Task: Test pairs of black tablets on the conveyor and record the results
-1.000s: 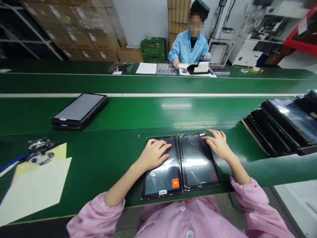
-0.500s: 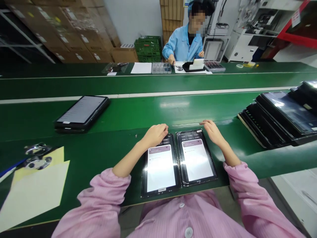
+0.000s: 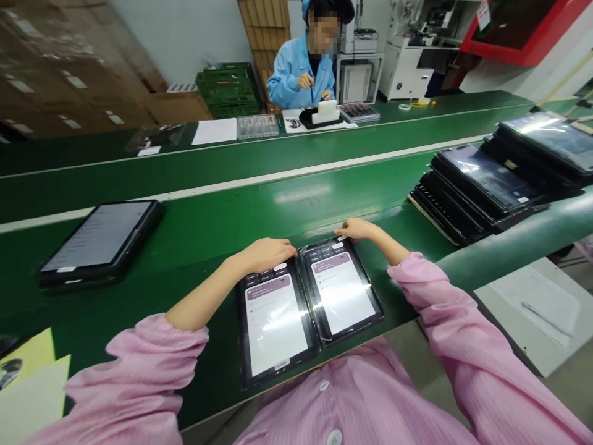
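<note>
Two black-framed tablets lie side by side, screens up and lit with white pages under purple banners. My left hand [image 3: 269, 253] is bent over the top edge of the left tablet [image 3: 278, 324], fingers closed against it; the fingertips are partly hidden. At the top edge of the right tablet [image 3: 345, 293], my right hand [image 3: 356, 228] has its fingers curled onto the rim by a small white label. Both tablets rest on the green bench, near its front edge.
A thick black tablet [image 3: 99, 238] with a lit screen lies to the left. Stacked dark tablets [image 3: 486, 179] stand at the right. Yellow paper [image 3: 34, 355] is at lower left. Across the bench, a person in blue [image 3: 301, 71] works beside a clear parts tray [image 3: 257, 126].
My right hand has moved from beside the right tablet onto its top edge, fingers closing in. My left hand stays at the left tablet's top. The view has turned right; dark patches show on both screens' menus.
</note>
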A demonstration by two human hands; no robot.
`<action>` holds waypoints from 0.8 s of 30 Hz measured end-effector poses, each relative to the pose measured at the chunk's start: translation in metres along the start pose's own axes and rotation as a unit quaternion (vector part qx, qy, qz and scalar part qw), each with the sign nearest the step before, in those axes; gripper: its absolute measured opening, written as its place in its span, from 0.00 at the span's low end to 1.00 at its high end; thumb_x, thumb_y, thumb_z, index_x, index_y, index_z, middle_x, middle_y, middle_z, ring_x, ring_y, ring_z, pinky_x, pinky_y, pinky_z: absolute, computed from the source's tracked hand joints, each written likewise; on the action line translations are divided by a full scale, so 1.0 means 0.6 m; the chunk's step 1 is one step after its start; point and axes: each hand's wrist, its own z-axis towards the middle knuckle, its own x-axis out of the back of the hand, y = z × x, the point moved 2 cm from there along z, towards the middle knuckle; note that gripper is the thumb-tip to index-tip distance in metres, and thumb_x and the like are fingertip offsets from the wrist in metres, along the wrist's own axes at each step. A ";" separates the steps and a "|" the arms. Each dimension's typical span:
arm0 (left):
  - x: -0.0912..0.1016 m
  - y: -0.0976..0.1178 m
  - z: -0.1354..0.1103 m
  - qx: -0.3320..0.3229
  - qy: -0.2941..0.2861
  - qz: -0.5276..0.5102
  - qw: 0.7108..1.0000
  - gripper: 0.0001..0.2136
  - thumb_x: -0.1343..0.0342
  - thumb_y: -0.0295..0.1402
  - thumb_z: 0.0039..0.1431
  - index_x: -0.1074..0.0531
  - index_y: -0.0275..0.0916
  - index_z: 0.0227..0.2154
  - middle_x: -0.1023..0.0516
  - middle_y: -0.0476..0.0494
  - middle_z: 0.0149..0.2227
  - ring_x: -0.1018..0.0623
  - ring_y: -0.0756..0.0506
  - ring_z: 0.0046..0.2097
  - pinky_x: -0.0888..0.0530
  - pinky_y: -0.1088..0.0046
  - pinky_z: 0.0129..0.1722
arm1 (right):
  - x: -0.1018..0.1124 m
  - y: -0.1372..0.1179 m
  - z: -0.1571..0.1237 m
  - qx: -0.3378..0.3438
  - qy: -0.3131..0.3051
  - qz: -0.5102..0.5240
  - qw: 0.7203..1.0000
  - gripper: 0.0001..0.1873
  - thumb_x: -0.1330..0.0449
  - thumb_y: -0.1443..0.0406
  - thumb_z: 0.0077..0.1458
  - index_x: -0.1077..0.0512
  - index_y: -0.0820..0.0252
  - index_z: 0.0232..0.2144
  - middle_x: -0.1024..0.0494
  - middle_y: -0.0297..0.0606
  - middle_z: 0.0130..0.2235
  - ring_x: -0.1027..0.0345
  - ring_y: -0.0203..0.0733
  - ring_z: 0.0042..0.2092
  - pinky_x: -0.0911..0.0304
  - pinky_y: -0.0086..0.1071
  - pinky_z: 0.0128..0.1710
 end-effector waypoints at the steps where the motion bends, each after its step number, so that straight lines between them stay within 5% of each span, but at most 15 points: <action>1: 0.000 -0.004 -0.004 -0.007 -0.004 -0.001 1.000 0.25 0.68 0.40 0.66 0.22 0.45 0.41 0.21 0.45 0.47 0.22 0.42 0.46 0.29 0.68 0.45 | 0.001 -0.002 0.002 -0.005 -0.007 0.009 1.000 0.21 0.42 0.53 0.64 0.23 0.65 0.31 0.22 0.44 0.27 0.26 0.48 0.29 0.30 0.35 0.33; 3: -0.004 -0.013 -0.012 -0.013 0.004 -0.020 1.000 0.25 0.67 0.41 0.66 0.22 0.44 0.40 0.21 0.46 0.49 0.23 0.42 0.48 0.29 0.68 0.48 | 0.003 -0.005 0.007 -0.016 -0.021 0.029 0.999 0.21 0.41 0.52 0.63 0.23 0.67 0.34 0.22 0.45 0.28 0.26 0.48 0.30 0.29 0.35 0.32; 8: -0.029 -0.036 -0.016 0.032 0.097 -0.117 0.988 0.27 0.69 0.43 0.67 0.31 0.40 0.57 0.21 0.43 0.50 0.23 0.42 0.50 0.29 0.65 0.52 | 0.004 -0.007 0.022 -0.039 -0.053 0.074 0.995 0.26 0.38 0.50 0.60 0.25 0.71 0.42 0.22 0.45 0.29 0.26 0.48 0.32 0.27 0.35 0.32; 13: -0.048 -0.033 0.006 0.038 0.122 -0.107 0.986 0.30 0.72 0.44 0.66 0.22 0.42 0.41 0.20 0.44 0.45 0.22 0.42 0.47 0.27 0.68 0.48 | 0.017 -0.004 0.026 -0.052 -0.093 0.120 0.987 0.34 0.33 0.44 0.51 0.27 0.72 0.41 0.25 0.40 0.28 0.26 0.48 0.32 0.25 0.39 0.34; 24: -0.025 -0.033 0.004 0.075 0.099 -0.060 0.990 0.26 0.70 0.44 0.66 0.24 0.45 0.37 0.18 0.48 0.42 0.22 0.42 0.44 0.29 0.68 0.42 | 0.007 0.009 0.007 -0.038 -0.166 0.172 0.970 0.35 0.24 0.45 0.36 0.30 0.68 0.32 0.29 0.34 0.27 0.29 0.42 0.31 0.24 0.41 0.35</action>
